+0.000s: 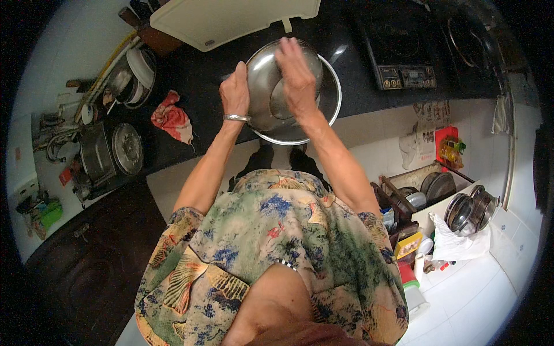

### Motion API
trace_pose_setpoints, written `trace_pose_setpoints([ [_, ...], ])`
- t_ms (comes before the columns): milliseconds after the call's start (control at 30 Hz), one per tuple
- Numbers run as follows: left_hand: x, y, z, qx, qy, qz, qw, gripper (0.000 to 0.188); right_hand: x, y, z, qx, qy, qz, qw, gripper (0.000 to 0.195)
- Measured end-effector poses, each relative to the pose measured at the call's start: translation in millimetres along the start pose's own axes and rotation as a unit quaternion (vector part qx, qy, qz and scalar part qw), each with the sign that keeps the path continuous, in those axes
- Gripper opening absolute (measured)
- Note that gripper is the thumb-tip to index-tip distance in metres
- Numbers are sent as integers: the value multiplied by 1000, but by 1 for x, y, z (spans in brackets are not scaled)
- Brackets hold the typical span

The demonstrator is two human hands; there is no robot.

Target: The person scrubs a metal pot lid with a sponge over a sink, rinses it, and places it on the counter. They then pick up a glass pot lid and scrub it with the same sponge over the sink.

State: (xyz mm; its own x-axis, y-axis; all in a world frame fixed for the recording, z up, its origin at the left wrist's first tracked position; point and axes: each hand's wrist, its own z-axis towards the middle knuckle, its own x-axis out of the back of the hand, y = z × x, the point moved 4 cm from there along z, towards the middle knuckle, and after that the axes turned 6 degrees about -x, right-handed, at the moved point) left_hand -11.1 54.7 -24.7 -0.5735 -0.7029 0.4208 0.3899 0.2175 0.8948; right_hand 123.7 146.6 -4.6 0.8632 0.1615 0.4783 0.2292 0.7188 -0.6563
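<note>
A shiny stainless-steel bowl (261, 82) is tilted above a wider metal basin (338, 101), whose bright rim shows at the right and below. My left hand (236, 91), with a metal bangle at the wrist, grips the bowl's left edge, thumb pointing up. Over the right part of the bowl is my right hand (297, 78), its fingers stretched out and blurred by motion. Nothing is seen in that hand. Whether it touches the bowl's surface I cannot tell. Most of the basin's inside is hidden by the bowl.
A cream cutting board (233, 19) lies beyond the bowl on the black countertop (207, 82). Left are a red-and-white cloth (171, 116), stacked pans (130, 80) and a sink (96, 149) beside a round metal lid (127, 148). An induction cooker (396, 52) sits right, above an open drawer (446, 197).
</note>
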Motion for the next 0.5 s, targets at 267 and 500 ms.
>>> trace_pose_setpoints([
  [267, 2, 3, -1, 17, -4, 7, 1000, 58, 1, -6, -3, 7, 3, -23, 1000, 36],
  [500, 3, 4, -3, 26, -6, 5, 1000, 58, 3, -2, -2, 12, -22, -5, 1000, 39],
])
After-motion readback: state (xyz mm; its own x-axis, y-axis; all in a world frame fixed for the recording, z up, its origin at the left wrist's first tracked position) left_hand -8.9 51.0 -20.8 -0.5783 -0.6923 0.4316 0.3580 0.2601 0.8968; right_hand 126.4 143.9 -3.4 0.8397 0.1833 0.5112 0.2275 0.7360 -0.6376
